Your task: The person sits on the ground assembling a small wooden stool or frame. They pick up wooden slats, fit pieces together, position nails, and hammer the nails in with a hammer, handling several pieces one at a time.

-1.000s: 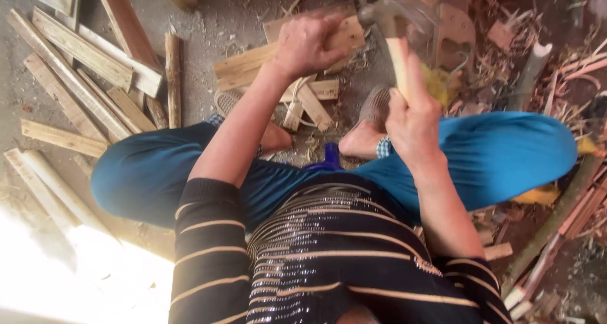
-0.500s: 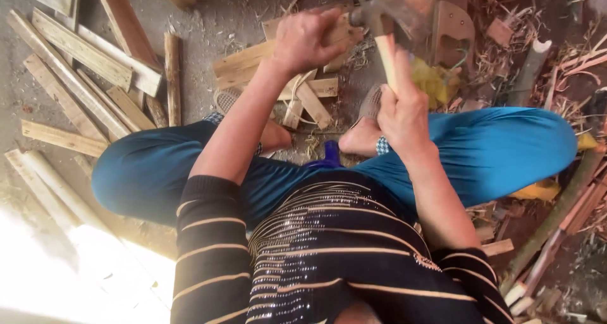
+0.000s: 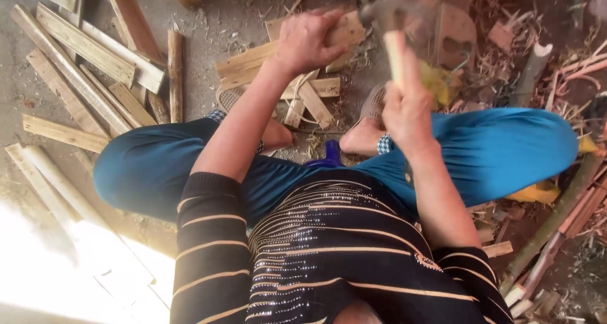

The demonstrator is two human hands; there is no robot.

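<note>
I sit with knees apart in blue trousers, looking down. My left hand (image 3: 310,38) presses on a pale wooden plank (image 3: 253,63) lying on the ground in front of me. My right hand (image 3: 408,106) grips the light wooden handle of a hammer (image 3: 393,27). Its metal head is blurred and hovers just right of my left hand, above the plank's end. Short wood pieces (image 3: 310,99) lie beneath the plank, between my feet.
Several long wooden slats (image 3: 82,52) lie scattered on the concrete at the left. Bark strips, sticks and wood scraps (image 3: 556,65) pile up at the right. A yellow object (image 3: 439,84) lies by my right knee. Bright sunlight washes out the lower left.
The hammer head has swung down and left towards the plank under my left hand. My right hand shifted slightly lower; my left hand stays on the plank.
</note>
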